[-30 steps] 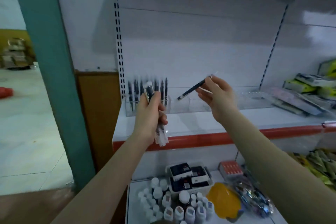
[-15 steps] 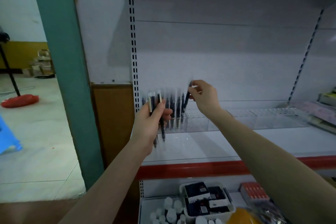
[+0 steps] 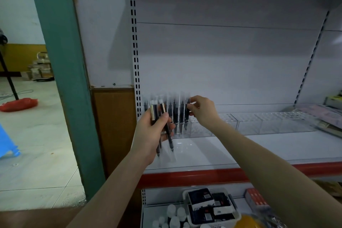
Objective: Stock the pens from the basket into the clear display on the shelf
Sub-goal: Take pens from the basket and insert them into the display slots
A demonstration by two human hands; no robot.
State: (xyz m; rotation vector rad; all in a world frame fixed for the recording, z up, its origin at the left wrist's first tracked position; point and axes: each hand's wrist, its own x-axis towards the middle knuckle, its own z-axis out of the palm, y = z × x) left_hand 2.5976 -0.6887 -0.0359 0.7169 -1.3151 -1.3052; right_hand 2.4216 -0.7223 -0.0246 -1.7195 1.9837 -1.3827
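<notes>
fingertips of the right hand pinch one pen upright to seat it in the clear display, while just left of it the left hand grips the spare pens ready.

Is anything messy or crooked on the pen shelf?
Nothing stands out. The pens in the clear display stand upright in a row at its left end. The right hand pinches the last one, and the left hand holds a small bundle of pens. Blur hides fine detail.

upright pens crowd the clear display left end, open slots rightward, packets far right
</notes>
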